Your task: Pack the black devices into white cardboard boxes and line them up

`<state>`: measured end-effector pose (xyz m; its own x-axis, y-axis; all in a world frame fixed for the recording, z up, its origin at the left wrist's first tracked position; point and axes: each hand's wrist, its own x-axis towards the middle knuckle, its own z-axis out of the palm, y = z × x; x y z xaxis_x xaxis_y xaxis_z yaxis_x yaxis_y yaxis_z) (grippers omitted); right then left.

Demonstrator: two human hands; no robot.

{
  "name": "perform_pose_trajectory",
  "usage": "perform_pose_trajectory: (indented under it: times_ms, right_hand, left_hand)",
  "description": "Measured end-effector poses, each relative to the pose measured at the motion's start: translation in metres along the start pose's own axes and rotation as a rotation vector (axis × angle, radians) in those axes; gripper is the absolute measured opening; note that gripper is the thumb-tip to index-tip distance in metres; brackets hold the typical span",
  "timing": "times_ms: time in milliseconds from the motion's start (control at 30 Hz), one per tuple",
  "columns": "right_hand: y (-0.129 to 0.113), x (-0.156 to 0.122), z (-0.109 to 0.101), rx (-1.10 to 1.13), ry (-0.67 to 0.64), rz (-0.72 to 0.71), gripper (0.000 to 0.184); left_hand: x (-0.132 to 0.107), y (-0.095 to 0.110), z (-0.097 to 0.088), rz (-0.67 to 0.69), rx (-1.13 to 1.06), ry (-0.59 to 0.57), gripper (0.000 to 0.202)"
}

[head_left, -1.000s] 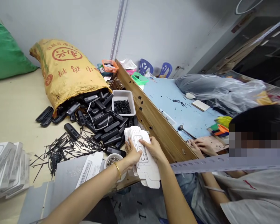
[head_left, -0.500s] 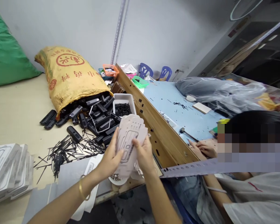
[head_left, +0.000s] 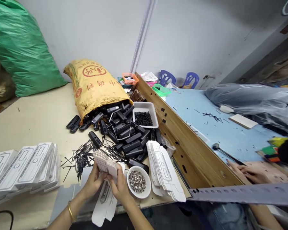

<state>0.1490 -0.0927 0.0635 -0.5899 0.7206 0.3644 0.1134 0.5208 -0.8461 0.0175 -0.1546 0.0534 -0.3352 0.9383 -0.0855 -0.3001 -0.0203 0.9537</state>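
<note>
Between both hands I hold a stack of flat printed cards (head_left: 106, 163), greyish-white with cut edges. My left hand (head_left: 94, 180) grips its left side, and my right hand (head_left: 120, 184) grips the right side, thumbs on the front. Below them on the table lies a flat white carton (head_left: 105, 201). Right of my right hand stands a white bowl (head_left: 148, 188) of small metal parts (head_left: 137, 181). Beyond it rests a pile of flat white cartons (head_left: 163, 169). Thin black pins (head_left: 83, 156) and black plastic casings (head_left: 132, 142) lie scattered past my hands.
A yellow sack (head_left: 98, 86) spills the casings. Beside it sits a white tray (head_left: 153, 110) of black pins. Filled white boxes (head_left: 36, 163) are stacked at left. A wooden partition (head_left: 180, 137) divides off a blue table (head_left: 189, 105), where a co-worker's hands (head_left: 249, 171) rest near a hammer (head_left: 227, 153).
The stack of cards has moved left and down, away from the carton pile, and is tilted back in both hands. The bowl and carton pile are now uncovered. My view has turned left.
</note>
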Motion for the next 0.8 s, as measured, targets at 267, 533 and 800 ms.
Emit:
perform_pose_trajectory:
  times_ms: [267,533,800]
  right_hand:
    - [-0.003,0.032,-0.024,0.024,0.084,-0.363,0.017]
    - [0.01,0.013,-0.023,-0.316,0.067,-0.398,0.019]
    - [-0.02,0.048,-0.073,-0.278,0.081,-0.248,0.025]
  left_hand:
    - [-0.004,0.065,-0.012,-0.285,-0.341,-0.19,0.054]
    - [-0.012,0.057,0.004,-0.391,-0.374,-0.287,0.062]
    - [0.003,0.064,-0.023,-0.439,-0.235,-0.4,0.065]
